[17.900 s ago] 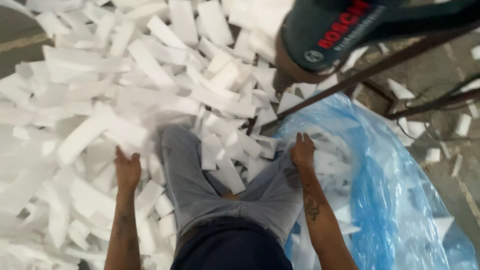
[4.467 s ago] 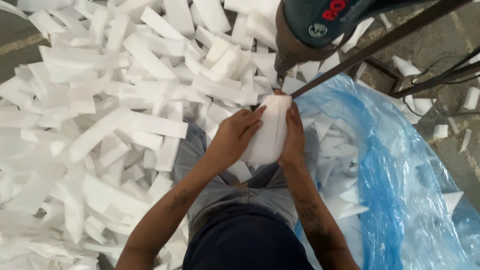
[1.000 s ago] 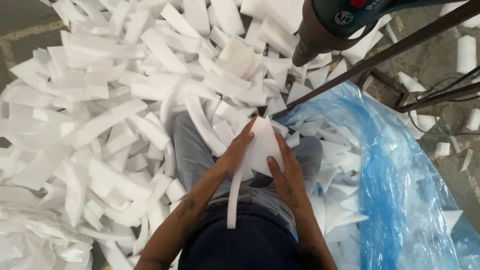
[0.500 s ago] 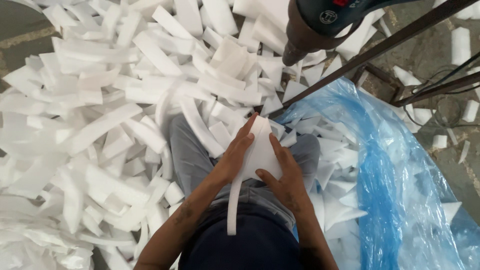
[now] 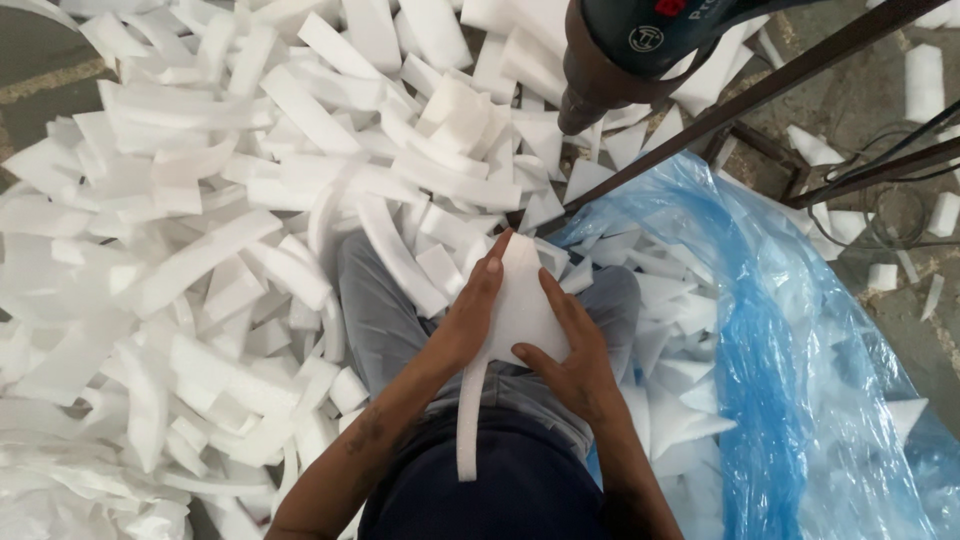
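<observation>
A white foam piece (image 5: pixel 520 300), pointed at its top with a narrow strip hanging down toward my lap, is held between both hands above my grey trousers (image 5: pixel 385 330). My left hand (image 5: pixel 470 315) grips its left edge with the fingers reaching up along it. My right hand (image 5: pixel 570 350) clasps its right side and lower edge. A power tool (image 5: pixel 640 45) with a dark green body and brown nose hangs just above, beyond the foam's tip.
A deep pile of white foam offcuts (image 5: pixel 200 220) covers the floor to the left and ahead. A blue plastic bag (image 5: pixel 790 350) holding triangular foam scraps lies open on the right. A dark metal bar (image 5: pixel 740 100) slants across the upper right, with cables beyond.
The foam piece and both hands have stayed over my lap, shifting only slightly. Earlier the hands held the foam higher, near the tool's nose.
</observation>
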Tool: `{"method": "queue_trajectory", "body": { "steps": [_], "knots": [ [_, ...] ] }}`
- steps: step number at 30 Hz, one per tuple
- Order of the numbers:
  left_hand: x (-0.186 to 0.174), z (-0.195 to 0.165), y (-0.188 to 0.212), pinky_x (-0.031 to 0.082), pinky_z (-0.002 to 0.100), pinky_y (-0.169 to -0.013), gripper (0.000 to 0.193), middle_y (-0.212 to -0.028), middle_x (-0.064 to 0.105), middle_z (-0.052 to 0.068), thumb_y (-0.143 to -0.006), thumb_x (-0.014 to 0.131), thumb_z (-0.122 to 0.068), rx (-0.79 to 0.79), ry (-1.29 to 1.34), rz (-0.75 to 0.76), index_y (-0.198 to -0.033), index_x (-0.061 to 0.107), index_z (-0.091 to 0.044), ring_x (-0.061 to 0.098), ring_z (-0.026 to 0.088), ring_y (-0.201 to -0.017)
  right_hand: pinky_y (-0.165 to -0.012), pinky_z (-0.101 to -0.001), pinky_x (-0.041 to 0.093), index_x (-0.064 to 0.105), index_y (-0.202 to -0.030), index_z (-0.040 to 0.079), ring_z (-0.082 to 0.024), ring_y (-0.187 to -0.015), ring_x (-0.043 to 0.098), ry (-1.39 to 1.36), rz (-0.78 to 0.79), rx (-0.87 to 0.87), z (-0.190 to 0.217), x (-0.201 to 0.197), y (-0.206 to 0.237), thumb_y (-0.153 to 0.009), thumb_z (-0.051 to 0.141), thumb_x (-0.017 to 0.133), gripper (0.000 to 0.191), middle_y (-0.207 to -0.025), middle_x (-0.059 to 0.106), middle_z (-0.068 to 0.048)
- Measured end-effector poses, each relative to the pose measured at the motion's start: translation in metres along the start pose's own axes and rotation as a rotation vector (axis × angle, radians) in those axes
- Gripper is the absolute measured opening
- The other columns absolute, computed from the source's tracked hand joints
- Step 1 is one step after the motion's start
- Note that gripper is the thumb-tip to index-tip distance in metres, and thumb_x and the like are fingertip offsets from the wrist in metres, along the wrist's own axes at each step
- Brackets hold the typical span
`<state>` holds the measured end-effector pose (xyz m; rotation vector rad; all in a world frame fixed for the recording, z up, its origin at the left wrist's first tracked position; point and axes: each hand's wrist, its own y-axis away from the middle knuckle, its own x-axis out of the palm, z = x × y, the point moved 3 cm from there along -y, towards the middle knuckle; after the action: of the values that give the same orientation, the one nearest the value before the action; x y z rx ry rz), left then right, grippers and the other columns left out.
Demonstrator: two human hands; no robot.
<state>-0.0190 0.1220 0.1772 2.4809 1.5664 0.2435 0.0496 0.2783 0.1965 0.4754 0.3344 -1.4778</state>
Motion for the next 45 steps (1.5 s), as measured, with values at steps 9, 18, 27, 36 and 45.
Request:
{"method": "queue_trajectory", "body": {
  "steps": [9, 18, 27, 36, 45],
  "knots": [
    [0.013, 0.0, -0.015, 0.041, 0.04, -0.113, 0.082, -0.155, 0.045, 0.019, -0.101, 0.014, -0.065, -0.061, 0.518, 0.152, -0.163, 0.025, -0.012, 0.049, 0.03, -0.138, -0.115, -0.0441, 0.042, 0.032, -0.162, 0.013, -0.037, -0.146, 0.046, -0.16, -0.056, -0.047, -0.031, 0.004, -0.016, -0.083, 0.059, 0.072, 0.101, -0.164, 0.041, -0.021],
    [0.01, -0.03, -0.073, 0.046, 0.039, -0.112, 0.099, -0.148, 0.055, 0.018, -0.096, 0.011, -0.078, -0.02, 0.781, 0.184, -0.162, 0.032, -0.007, 0.057, 0.028, -0.132, -0.123, -0.0427, 0.038, 0.038, -0.162, 0.008, -0.034, -0.153, 0.043, -0.245, -0.192, -0.203, -0.037, -0.016, -0.077, -0.087, 0.062, 0.073, 0.098, -0.166, 0.043, -0.02],
    [0.003, -0.076, -0.118, 0.047, 0.042, -0.113, 0.104, -0.148, 0.055, 0.018, -0.093, 0.01, -0.083, 0.107, 0.826, 0.34, -0.165, 0.028, -0.01, 0.059, 0.028, -0.131, -0.121, -0.0381, 0.04, 0.036, -0.163, 0.006, -0.028, -0.146, 0.048, -0.331, -0.181, -0.296, -0.018, -0.049, -0.125, -0.095, 0.039, 0.075, 0.085, -0.161, 0.048, -0.02],
    [-0.015, -0.06, -0.104, 0.019, 0.043, -0.129, 0.109, -0.172, 0.024, 0.022, -0.095, 0.004, -0.085, 0.372, 0.069, 0.19, -0.166, 0.013, -0.003, 0.025, 0.037, -0.159, -0.114, -0.044, 0.04, 0.032, -0.16, 0.007, -0.039, -0.143, 0.049, 0.093, -0.093, -0.148, 0.011, -0.051, -0.104, -0.084, 0.037, 0.079, 0.095, -0.158, 0.046, -0.025],
    [-0.01, 0.002, -0.017, 0.026, 0.044, -0.122, 0.11, -0.171, 0.018, 0.024, -0.092, 0.013, -0.085, 0.302, -0.267, 0.181, -0.165, 0.006, -0.002, 0.027, 0.043, -0.154, -0.108, -0.0449, 0.045, 0.024, -0.162, 0.012, -0.041, -0.136, 0.054, 0.038, 0.057, -0.002, 0.003, 0.0, -0.026, -0.091, 0.034, 0.073, 0.089, -0.154, 0.048, -0.024]
  ]
}}
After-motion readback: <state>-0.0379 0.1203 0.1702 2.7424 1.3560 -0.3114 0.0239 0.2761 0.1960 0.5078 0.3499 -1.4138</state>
